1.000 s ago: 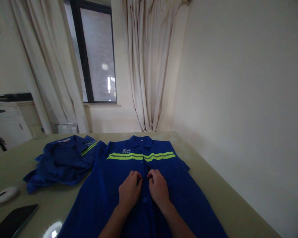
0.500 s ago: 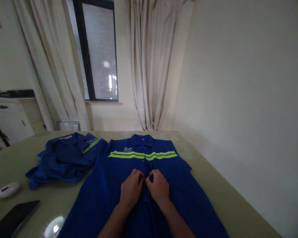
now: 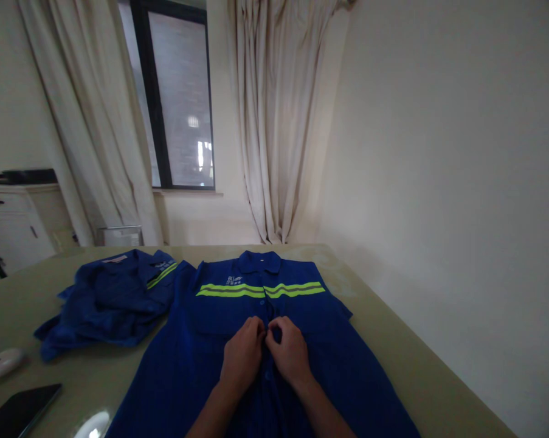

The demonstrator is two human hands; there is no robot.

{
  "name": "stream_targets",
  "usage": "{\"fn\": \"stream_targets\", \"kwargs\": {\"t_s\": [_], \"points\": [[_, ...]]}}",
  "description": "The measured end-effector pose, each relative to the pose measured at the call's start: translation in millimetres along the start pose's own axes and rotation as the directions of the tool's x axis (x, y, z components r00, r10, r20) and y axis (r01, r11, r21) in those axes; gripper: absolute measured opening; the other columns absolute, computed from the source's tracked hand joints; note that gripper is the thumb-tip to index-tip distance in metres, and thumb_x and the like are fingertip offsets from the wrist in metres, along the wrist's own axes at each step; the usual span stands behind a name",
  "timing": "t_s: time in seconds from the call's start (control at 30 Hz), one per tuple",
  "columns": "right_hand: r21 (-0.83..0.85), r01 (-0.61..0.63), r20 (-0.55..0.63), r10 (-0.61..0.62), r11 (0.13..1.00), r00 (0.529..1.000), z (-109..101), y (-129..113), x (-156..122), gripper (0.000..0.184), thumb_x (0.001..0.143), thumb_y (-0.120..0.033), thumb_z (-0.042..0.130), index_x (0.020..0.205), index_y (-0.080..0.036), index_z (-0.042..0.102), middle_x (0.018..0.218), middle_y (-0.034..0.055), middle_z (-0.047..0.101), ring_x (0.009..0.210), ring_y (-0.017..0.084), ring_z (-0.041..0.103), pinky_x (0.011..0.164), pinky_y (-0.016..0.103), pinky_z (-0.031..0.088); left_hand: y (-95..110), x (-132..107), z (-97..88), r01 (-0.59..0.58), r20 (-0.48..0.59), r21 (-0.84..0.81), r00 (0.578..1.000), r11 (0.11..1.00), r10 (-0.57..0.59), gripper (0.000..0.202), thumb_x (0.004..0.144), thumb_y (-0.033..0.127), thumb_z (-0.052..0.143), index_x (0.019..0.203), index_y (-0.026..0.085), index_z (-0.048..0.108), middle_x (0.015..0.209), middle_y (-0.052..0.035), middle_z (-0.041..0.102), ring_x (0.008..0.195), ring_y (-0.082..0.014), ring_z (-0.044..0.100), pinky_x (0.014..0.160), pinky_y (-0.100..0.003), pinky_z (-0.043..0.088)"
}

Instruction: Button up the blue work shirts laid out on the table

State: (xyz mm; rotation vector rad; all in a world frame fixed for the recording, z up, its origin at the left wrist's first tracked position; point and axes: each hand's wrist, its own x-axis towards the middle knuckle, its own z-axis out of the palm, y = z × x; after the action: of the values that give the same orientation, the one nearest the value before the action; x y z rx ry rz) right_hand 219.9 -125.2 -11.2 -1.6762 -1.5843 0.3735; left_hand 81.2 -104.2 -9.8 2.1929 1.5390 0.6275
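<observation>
Both hands lie close together, low in the middle of the view, backs up. The left hand (image 3: 241, 358) has its fingers curled under and its knuckles raised, with the fingertips turned toward the right hand (image 3: 291, 354), which curls the same way toward it. Their fingertips meet in a pinch, touching or nearly so. The bare left forearm (image 3: 210, 415) and right forearm (image 3: 323, 415) run in from the bottom edge, converging toward the wrists.

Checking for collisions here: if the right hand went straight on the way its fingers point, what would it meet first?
The right hand would most likely meet the left hand at once: their fingertips sit almost together, pinching the front of the blue shirt.
</observation>
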Motion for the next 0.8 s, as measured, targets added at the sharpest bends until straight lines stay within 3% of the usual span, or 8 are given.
{"fn": "stream_targets", "kwargs": {"t_s": [0.17, 0.43, 0.8], "points": [[0.098, 0.047, 0.013, -0.048, 0.994, 0.999, 0.5, 4.1, 3.2, 0.022, 0.087, -0.018, 0.054, 0.092, -0.023, 0.074, 0.094, 0.0036, 0.075, 0.090, 0.021, 0.071, 0.080, 0.029, 0.051, -0.6, 1.9, -2.8, 0.051, 0.029, -0.021, 0.998, 0.998, -0.051, 0.016, 0.102, 0.020, 0.040, 0.104, 0.026, 0.055, 0.104, 0.0005, 0.070, 0.097, -0.0140, 0.067, 0.079, -0.025, 0.041], [0.204, 0.089, 0.059, -0.103, 0.975, 0.993, -1.1, 13.1, 8.0, 0.018, 0.090, -0.022, 0.055, 0.090, -0.023, 0.073, 0.091, 0.0033, 0.074, 0.087, 0.021, 0.070, 0.079, 0.029, 0.050, 0.1, -0.4, 3.0, -0.044, -0.047, 0.010, 0.998, 0.999, 0.044, 0.021, 0.103, 0.019, 0.036, 0.100, 0.026, 0.055, 0.108, -0.0008, 0.064, 0.100, -0.0161, 0.063, 0.076, -0.025, 0.042], [0.141, 0.103, 0.017, -0.107, 0.985, 0.994, 0.8, 9.8, 5.5, 0.018, 0.096, -0.026, 0.049, 0.093, -0.023, 0.066, 0.096, 0.0048, 0.070, 0.093, 0.022, 0.068, 0.086, 0.031, 0.049, -2.4, 0.2, 4.0, -0.064, -0.114, -0.143, 0.992, 0.988, 0.048, 0.019, 0.101, 0.020, 0.039, 0.097, 0.025, 0.056, 0.097, -0.0036, 0.068, 0.091, -0.0187, 0.066, 0.079, -0.028, 0.045]]}}
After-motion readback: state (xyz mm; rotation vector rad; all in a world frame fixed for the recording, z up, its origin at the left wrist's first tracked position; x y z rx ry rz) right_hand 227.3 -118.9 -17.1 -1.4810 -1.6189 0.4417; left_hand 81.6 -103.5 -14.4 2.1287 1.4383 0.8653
